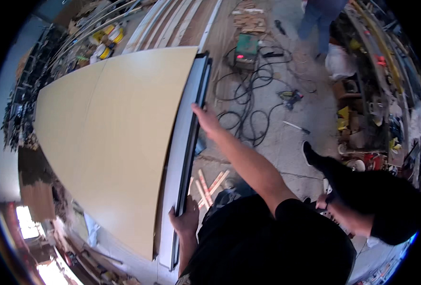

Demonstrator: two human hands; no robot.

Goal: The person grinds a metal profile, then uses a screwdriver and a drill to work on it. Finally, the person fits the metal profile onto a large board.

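A large cream-coloured board (110, 133) fills the left middle, its right edge running along a long silver-grey frame edge (178, 161) with black strips. My right hand (206, 121) grips this frame edge near its far end, thumb over the top. Nearer to me, my left hand (185, 221) is closed around the same edge, its thumb on the upper face and its fingers mostly hidden on the outer side. Long pale strips (172, 21) lie beyond the board.
A green machine (246, 45) with a red light stands on the floor among coiled black cables (253, 90). Another person (386, 204) in black is close at my right; a second person (322, 21) stands far off. Crossed wooden sticks (208, 190) lie beside my left hand.
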